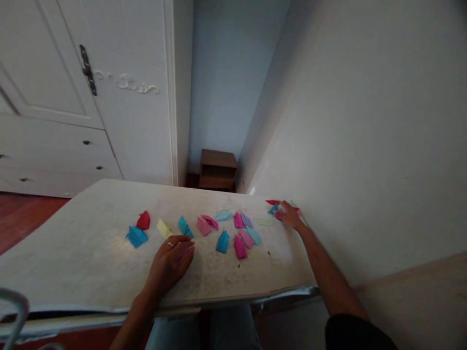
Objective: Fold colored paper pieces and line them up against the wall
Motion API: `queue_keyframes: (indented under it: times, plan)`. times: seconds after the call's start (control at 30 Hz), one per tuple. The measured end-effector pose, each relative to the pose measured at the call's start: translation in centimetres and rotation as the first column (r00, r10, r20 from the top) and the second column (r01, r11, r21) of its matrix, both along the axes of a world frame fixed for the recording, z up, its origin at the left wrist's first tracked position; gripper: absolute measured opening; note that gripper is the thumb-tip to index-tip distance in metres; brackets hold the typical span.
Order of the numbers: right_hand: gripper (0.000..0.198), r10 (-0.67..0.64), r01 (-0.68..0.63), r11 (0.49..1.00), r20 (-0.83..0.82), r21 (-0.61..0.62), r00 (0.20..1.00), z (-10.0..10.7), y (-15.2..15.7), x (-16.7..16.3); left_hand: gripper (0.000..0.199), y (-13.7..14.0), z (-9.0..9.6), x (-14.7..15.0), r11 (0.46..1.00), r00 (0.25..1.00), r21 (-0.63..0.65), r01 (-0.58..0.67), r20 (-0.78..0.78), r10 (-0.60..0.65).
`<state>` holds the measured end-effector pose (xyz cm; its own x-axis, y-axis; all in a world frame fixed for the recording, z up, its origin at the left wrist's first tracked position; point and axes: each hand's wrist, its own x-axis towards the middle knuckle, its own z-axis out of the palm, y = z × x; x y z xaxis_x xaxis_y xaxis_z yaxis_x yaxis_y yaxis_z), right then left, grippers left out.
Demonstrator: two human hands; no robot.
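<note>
My left hand (171, 258) rests on the near part of the table, fingers curled in, a ring on one finger. A pinkish patch shows inside the curl; whether it is paper I cannot make out. Just beyond it lie a yellow folded paper (164, 228) and a blue one (185, 226). At the right end, my right hand (290, 215) reaches over a small group of folded papers, its fingers bent down beside a blue folded paper (273, 209) and a red one (272, 201). Its fingertips are partly hidden and blurred.
Several folded papers, such as a magenta one (240, 247) and a blue one (222, 242), lie mid-table. Left are a red one (143, 220) and a blue one (137, 236). The white table (73, 253) meets a wall (365, 121) at right; a cabinet (142, 131) stands behind.
</note>
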<state>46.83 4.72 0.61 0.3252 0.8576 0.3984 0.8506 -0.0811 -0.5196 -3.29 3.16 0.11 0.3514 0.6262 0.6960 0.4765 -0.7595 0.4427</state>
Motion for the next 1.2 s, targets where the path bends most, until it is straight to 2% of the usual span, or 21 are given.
queue_keyframes:
  times: [0.1,0.2,0.33,0.57,0.73,0.9,1.07,1.2]
  plan:
    - [0.045,0.084,-0.078,0.991,0.053,-0.113,0.995,-1.1,-0.2,0.2,0.016,0.2,-0.2,-0.1,1.0,1.0,0.009,-0.009,0.008,0.009]
    - [0.045,0.113,-0.094,0.982,0.109,-0.163,0.988,-2.3,-0.9,-0.7,0.018,0.3,-0.3,-0.2,0.999,0.999,0.023,-0.03,0.012,0.03]
    - [0.042,0.112,-0.084,0.983,0.171,-0.16,0.979,-2.9,-2.6,-2.4,0.022,0.4,-0.4,-0.2,0.998,0.999,0.031,-0.053,0.005,0.052]
    - [0.036,0.127,-0.105,0.988,0.199,-0.116,0.972,-2.1,-4.7,-3.5,0.023,0.6,-0.5,-0.3,0.998,0.997,0.016,-0.055,-0.057,0.055]
    - [0.046,0.185,-0.17,0.98,0.173,-0.102,0.967,-2.1,-5.6,-4.3,0.024,0.5,-0.3,-0.2,0.997,0.996,-0.011,-0.074,-0.054,0.073]
    - [0.06,0.283,-0.272,0.957,0.105,-0.105,0.953,-2.7,-6.0,-6.7,0.027,0.1,0.1,0.0,0.99,0.993,-0.084,-0.114,-0.052,0.11]
    - [0.047,0.349,-0.346,0.936,0.034,-0.067,0.937,-3.2,-5.8,-10.5,0.027,-0.1,0.1,0.0,0.988,0.993,-0.099,-0.115,-0.052,0.11]
    - [0.039,0.37,-0.373,0.927,-0.072,-0.038,0.926,-2.6,-5.5,-13.3,0.024,-0.2,0.2,0.0,0.989,0.995,-0.108,-0.098,-0.035,0.095]
